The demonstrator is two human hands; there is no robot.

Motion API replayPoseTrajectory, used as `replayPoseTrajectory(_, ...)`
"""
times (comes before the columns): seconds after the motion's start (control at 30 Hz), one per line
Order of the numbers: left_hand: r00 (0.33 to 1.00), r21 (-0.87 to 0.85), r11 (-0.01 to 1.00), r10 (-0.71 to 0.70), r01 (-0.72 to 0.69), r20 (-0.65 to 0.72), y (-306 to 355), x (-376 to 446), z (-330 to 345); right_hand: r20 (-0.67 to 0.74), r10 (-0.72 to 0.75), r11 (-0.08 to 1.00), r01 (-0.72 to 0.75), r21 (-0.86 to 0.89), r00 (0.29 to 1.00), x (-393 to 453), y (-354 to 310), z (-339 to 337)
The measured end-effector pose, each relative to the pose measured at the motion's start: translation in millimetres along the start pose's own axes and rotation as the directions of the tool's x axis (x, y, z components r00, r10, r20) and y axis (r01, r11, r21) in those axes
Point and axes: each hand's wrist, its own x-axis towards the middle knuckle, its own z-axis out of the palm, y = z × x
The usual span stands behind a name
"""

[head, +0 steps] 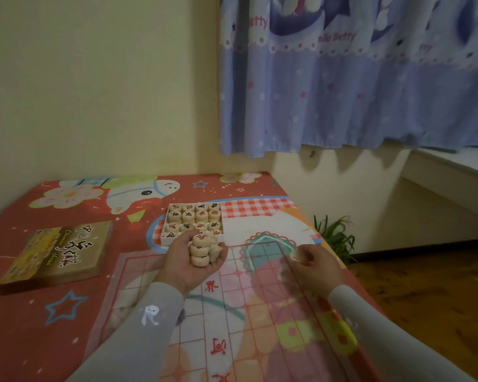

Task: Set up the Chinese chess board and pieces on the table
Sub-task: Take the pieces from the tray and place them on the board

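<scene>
1. While the left hand [195,260] lies palm up with its fingers cupped round a small heap of wooden pieces [202,250], the right hand [312,264] pinches a single piece [296,255] between thumb and fingertips over the far right part of the board [232,299].
2. The board is a thin translucent sheet with red grid lines, spread flat on the table [25,271] over a patterned cloth. No pieces can be seen standing on it, so the placing looks barely begun.
3. The white tray [195,220] sits just beyond the board's far edge and has most of its pieces in rows. The box lid [55,256] lies well to the left.
4. Spilling is the first risk. The heap in the left palm is stacked loosely, one piece riding on top of the others, so a tilt of the wrist could send several rolling across the sheet or off the table.
5. Shifting the board is the second. The sheet looks light and unweighted, so a sleeve dragging across it, or a piece pushed rather than set down, could slide or wrinkle it and knock placed pieces off their points.
6. Misplacing is the third. The busy cloth shows through the sheet and the grid lines are faint, so a crossing point is easy to misjudge. The character on the pinched piece cannot be read from here.
7. The right edge of the table lies near the board's edge, so a fumbled piece could drop to the wooden floor [425,285].
</scene>
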Motion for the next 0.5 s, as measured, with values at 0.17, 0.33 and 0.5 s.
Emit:
replayPoseTrajectory(0.17,1.000,-0.015,1.000,-0.016,0.016,0.014,-4.1,2.4,2.0,0.042,-0.010,0.997,0.006,0.079,0.999,-6.5,3.9,-6.3)
replayPoseTrajectory(0.33,1.000,0.002,1.000,-0.023,0.023,0.008,-8.8,1.0,5.2,0.115,-0.044,0.993,0.031,0.113,0.992,-17.8,2.9,-14.0)
replayPoseTrajectory(0.5,0.999,0.009,0.999,-0.032,0.032,-0.002,-12.2,-1.3,7.4,0.141,-0.133,0.991,0.132,0.012,0.981,-30.9,0.9,-16.7)
